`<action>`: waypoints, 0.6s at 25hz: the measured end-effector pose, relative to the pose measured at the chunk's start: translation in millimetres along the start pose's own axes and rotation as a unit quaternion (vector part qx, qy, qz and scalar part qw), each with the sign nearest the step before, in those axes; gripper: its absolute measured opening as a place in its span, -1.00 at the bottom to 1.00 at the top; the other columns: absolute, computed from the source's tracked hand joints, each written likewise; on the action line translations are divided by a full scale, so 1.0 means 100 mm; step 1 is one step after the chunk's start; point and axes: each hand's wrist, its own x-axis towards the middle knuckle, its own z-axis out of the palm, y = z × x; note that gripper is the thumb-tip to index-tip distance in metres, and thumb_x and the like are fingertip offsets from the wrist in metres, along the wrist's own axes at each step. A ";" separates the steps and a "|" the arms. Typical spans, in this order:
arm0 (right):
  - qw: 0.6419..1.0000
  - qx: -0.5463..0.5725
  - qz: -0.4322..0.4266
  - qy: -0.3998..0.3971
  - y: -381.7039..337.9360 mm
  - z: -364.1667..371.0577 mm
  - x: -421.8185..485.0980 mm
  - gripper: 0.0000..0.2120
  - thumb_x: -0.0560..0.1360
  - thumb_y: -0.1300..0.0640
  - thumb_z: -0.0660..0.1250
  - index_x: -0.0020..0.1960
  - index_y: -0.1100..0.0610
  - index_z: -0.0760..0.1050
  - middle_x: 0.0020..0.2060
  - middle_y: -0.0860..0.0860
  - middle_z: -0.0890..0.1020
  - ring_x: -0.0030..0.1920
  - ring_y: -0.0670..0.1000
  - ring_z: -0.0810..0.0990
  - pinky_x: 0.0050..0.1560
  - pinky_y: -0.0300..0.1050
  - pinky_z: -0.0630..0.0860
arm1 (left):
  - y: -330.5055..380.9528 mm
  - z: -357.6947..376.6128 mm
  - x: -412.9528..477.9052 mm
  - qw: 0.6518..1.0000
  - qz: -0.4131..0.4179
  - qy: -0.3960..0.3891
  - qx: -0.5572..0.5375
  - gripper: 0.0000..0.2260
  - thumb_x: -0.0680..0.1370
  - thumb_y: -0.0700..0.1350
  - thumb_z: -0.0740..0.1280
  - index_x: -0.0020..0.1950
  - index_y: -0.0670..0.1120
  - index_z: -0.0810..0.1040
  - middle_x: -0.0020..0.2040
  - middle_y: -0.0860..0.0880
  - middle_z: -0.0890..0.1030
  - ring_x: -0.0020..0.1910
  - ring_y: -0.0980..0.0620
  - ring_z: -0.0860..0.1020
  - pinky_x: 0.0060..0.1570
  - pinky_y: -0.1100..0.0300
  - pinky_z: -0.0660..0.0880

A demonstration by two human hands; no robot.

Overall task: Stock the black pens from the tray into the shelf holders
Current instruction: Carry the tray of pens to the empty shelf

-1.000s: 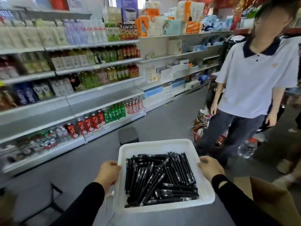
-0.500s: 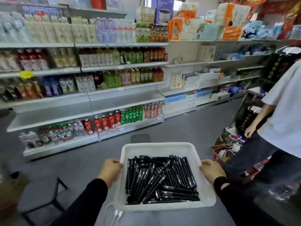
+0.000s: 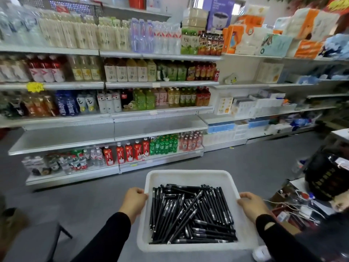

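**Carrying the black pens [image 3: 190,212] to the shelving: nothing stocked yet**

The black pens lie in a loose heap inside the white tray [image 3: 188,173]. Most run from its far edge toward its near edge, a few cross diagonally on top, and several lie along the near edge. A strip of the tray's floor by the far edge is bare.

Your left hand [image 3: 135,200] is clamped on the tray's left edge with the thumb hooked over the rim. Your right hand [image 3: 251,204] is clamped on the right edge the same way. The other fingers are hidden below, and the tray hangs in front of you above the grey floor [image 3: 94,195].

This looks like the carrying step, since no pen is in either hand.

The drinks shelves [image 3: 160,85] straight ahead hold only bottles. The shelves of boxed goods [image 3: 255,108] to the right seem the likelier place, but I cannot make out any shelf holders from here, so find them first.

Both hands are taken, so the tray probably has to rest somewhere, perhaps on the bare shelf [image 3: 66,137], before 1 hand can pick pens.

- Keep the tray level, because the pens are loose and would likely roll.
- Step wide of the cables and boxes [image 3: 294,207] on the floor at your right.
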 end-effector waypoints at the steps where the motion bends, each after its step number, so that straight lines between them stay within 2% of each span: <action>1: 1.000 0.003 0.003 -0.003 -0.08 0.06 0.17 -0.88 0.55 0.21 0.32 0.04 0.06 0.59 -0.08 0.04 0.66 -0.11 0.06 0.61 -0.04 -0.07 0.51 | 0.06 0.01 0.15 1.000 -0.001 0.003 0.003 -0.87 0.58 -0.27 0.29 -0.16 -0.13 0.46 -0.32 -0.10 0.41 -0.36 -0.02 0.36 -0.41 0.22 0.28; 4: 1.000 0.020 0.007 -0.021 -0.30 0.23 0.72 -0.87 0.53 0.21 0.34 0.03 0.06 0.61 -0.10 0.01 0.67 -0.10 0.08 0.63 0.06 0.01 0.57 | 0.28 0.07 0.62 1.000 -0.004 0.007 0.012 -0.89 0.59 -0.26 0.28 -0.14 -0.13 0.45 -0.24 -0.14 0.42 -0.29 -0.03 0.37 -0.39 0.21 0.29; 9: 0.999 0.006 -0.026 -0.043 -0.83 0.43 1.77 -0.87 0.54 0.18 0.33 0.05 0.03 0.59 -0.05 0.03 0.65 -0.07 0.08 0.60 -0.06 -0.12 0.43 | 0.68 0.27 1.46 0.999 -0.029 0.040 0.002 -0.85 0.60 -0.25 0.28 -0.17 -0.13 0.45 -0.23 -0.15 0.45 -0.26 -0.04 0.40 -0.31 0.18 0.34; 12: 0.997 0.000 -0.041 -0.060 -1.22 0.55 2.46 -0.88 0.55 0.17 0.32 0.04 0.02 0.59 -0.06 0.03 0.66 -0.09 0.07 0.60 -0.07 -0.11 0.45 | 0.95 0.40 1.99 0.997 -0.049 0.064 0.003 -0.83 0.60 -0.23 0.28 -0.19 -0.11 0.46 -0.24 -0.14 0.48 -0.25 -0.05 0.44 -0.23 0.13 0.40; 15: 0.996 -0.008 -0.056 -0.074 -1.62 0.67 3.02 -0.87 0.56 0.17 0.31 0.06 0.02 0.57 -0.04 0.04 0.64 -0.06 0.10 0.60 -0.04 -0.10 0.47 | 1.23 0.45 2.43 0.994 -0.052 0.096 -0.002 -0.86 0.60 -0.23 0.29 -0.16 -0.13 0.49 -0.24 -0.14 0.50 -0.26 -0.07 0.46 -0.25 0.10 0.42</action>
